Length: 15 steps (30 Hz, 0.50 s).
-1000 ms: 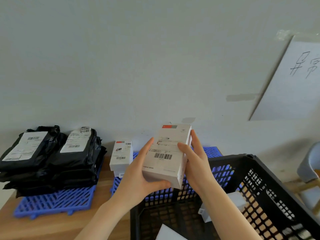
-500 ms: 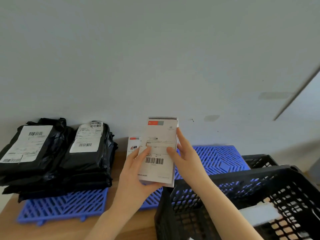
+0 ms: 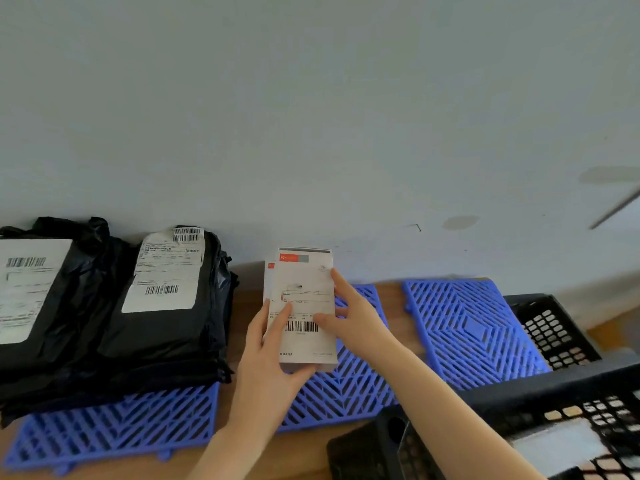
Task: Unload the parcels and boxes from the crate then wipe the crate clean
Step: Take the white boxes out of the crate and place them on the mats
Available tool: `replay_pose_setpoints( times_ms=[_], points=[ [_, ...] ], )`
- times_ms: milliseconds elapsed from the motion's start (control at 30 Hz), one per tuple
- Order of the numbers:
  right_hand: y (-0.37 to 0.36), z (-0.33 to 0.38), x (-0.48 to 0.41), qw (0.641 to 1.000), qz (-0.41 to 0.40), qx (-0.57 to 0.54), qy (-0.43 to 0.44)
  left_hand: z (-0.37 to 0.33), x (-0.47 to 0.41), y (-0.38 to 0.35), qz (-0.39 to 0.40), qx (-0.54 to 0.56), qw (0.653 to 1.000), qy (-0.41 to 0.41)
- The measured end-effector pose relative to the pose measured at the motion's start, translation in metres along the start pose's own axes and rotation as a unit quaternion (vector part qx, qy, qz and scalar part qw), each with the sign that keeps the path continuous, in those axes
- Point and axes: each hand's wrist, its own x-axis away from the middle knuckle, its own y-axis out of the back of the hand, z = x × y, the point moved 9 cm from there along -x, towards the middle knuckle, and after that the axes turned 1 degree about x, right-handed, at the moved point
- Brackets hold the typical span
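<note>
A white box [image 3: 306, 292] with a red logo and a barcode label is held by both hands over the middle blue mat [image 3: 346, 386]. My left hand [image 3: 268, 362] grips its near left corner, thumb on the label. My right hand [image 3: 353, 318] grips its right edge. The box covers a second white box [image 3: 268, 278], of which only a left strip shows. The black crate [image 3: 540, 393] sits at lower right, with a pale box [image 3: 557, 445] blurred inside it.
Two stacks of black parcels [image 3: 166, 299] with white labels lie on the left blue mat [image 3: 114, 434]. Another blue mat [image 3: 467, 327] lies to the right on the wooden table [image 3: 304, 455]. A grey wall stands close behind.
Both hands carried the white box left and down from above the crate onto the other white box. The view turned left, so the crate slid to the right.
</note>
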Motion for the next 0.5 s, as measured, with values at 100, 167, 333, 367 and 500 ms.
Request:
replay_pose_setpoints(
  times_ms=[100, 167, 333, 367, 500],
  points=[
    [-0.013, -0.016, -0.020, 0.999, 0.025, 0.022, -0.041, 0.022, -0.004, -0.013, 0.005, -0.001, 1.000, 0.027],
    [-0.022, -0.023, -0.032, 0.996, 0.046, 0.043, -0.061, 0.037, -0.005, -0.021, 0.012, -0.014, 0.998, 0.052],
    [-0.041, -0.032, -0.061, 0.988, 0.086, 0.101, -0.081, 0.067, -0.013, -0.035, 0.023, -0.053, 0.994, 0.093],
    [-0.043, -0.031, -0.067, 0.987, 0.085, 0.115, -0.076, 0.069, -0.016, -0.036, 0.024, -0.060, 0.994, 0.092],
    [-0.045, -0.030, -0.088, 0.987, 0.074, 0.133, -0.060, 0.074, -0.031, -0.037, 0.011, -0.064, 0.995, 0.079]
  ],
)
